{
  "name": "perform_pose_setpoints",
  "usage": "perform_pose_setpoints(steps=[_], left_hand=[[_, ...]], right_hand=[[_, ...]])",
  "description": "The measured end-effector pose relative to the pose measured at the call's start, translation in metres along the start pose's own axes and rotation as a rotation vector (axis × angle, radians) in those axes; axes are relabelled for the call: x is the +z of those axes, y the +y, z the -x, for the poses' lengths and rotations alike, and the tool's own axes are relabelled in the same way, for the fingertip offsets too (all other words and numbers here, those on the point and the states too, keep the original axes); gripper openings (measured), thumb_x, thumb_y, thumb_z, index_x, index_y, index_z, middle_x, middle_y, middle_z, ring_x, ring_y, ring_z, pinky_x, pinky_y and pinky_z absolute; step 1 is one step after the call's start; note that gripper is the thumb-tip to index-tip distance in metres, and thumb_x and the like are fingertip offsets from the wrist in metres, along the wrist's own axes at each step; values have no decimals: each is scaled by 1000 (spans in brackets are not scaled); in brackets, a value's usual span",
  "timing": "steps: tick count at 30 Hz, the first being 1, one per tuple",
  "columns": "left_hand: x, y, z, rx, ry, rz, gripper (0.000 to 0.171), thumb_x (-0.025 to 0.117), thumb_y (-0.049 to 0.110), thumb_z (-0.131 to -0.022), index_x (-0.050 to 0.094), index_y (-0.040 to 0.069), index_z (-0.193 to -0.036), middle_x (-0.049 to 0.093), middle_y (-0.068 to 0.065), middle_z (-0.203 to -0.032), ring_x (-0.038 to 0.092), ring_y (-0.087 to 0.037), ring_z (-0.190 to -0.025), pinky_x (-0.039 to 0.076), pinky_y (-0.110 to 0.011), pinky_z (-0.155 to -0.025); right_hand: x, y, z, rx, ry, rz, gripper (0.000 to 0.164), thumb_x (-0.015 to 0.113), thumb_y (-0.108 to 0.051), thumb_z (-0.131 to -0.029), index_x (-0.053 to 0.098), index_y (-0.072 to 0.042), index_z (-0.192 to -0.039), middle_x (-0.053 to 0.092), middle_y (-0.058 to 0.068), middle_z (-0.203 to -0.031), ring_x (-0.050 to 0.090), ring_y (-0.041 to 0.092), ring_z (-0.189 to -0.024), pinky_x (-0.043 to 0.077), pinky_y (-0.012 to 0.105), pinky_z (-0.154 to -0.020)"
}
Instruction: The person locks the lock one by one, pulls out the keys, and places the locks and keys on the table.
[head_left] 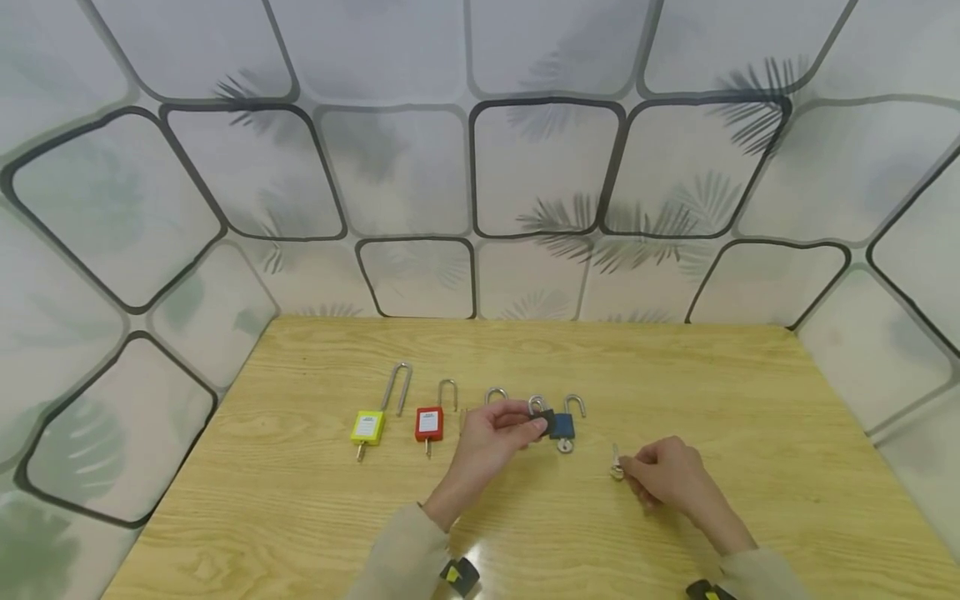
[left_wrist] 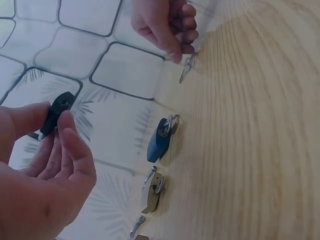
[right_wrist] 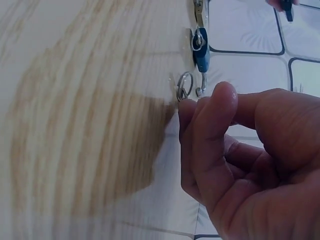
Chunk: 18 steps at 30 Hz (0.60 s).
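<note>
My left hand [head_left: 491, 446] pinches a small black padlock [head_left: 542, 423] between thumb and fingers, raised above the table. The lock's dark body [left_wrist: 60, 107] shows end-on in the left wrist view. To the right, low over the tabletop, my right hand [head_left: 671, 475] has its fingers curled, the fingertips at a small bunch of silver keys on a ring [head_left: 617, 472]. The ring [right_wrist: 185, 82] sticks out past the fingertips in the right wrist view; the grip itself is partly hidden. A blue padlock [head_left: 562, 427] with its shackle swung open lies just beyond the black one.
In the same row lie a yellow padlock [head_left: 367, 427] and a red padlock [head_left: 429, 423], both with opened shackles and keys inserted. A brass padlock [left_wrist: 151, 192] is largely covered by my left hand in the head view. Patterned wall panels surround the wooden table [head_left: 285, 500].
</note>
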<state>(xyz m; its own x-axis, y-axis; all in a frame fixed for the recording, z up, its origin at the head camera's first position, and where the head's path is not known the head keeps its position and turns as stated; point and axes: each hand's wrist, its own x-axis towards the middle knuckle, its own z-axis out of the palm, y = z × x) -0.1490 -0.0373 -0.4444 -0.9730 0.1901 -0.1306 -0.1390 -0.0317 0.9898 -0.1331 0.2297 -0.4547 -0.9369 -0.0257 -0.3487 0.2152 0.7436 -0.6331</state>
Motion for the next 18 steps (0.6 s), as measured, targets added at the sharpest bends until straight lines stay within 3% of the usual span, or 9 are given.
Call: perform_pose_setpoints(steps=[5, 10, 15, 18], left_hand=[[7, 0, -5, 80, -64, -107, 44, 77, 14, -92, 64, 20, -134, 72, -11, -103, 71, -12, -87, 60, -27, -79], [21, -2, -15, 143, -75, -273, 41, 77, 18, -92, 68, 27, -131, 72, -4, -101, 68, -9, -86, 56, -22, -74], [34, 0, -30, 171, -87, -419, 37, 76, 21, -94, 68, 29, -129, 72, 2, -100, 66, -3, -84, 56, -20, -73], [43, -2, -42, 188, -103, -481, 35, 75, 20, -94, 68, 25, -129, 71, 1, -100, 66, -3, -84, 56, -20, -70]], right_hand=[[-8, 2, 2, -40, 27, 39, 36, 62, -27, -100, 69, -9, -70, 60, -1, -52, 56, 13, -48, 40, 24, -51], [-13, 1, 4, -26, 38, 21, 30, 63, -29, -101, 75, -8, -84, 62, 0, -54, 60, 14, -50, 46, 25, -51], [-18, -1, 8, -19, 30, -5, 29, 63, -28, -101, 76, -5, -87, 64, 1, -59, 62, 14, -53, 51, 27, -52], [-22, -2, 10, -20, 23, -29, 29, 63, -27, -101, 76, -4, -89, 66, 2, -62, 64, 15, -55, 54, 27, -54]])
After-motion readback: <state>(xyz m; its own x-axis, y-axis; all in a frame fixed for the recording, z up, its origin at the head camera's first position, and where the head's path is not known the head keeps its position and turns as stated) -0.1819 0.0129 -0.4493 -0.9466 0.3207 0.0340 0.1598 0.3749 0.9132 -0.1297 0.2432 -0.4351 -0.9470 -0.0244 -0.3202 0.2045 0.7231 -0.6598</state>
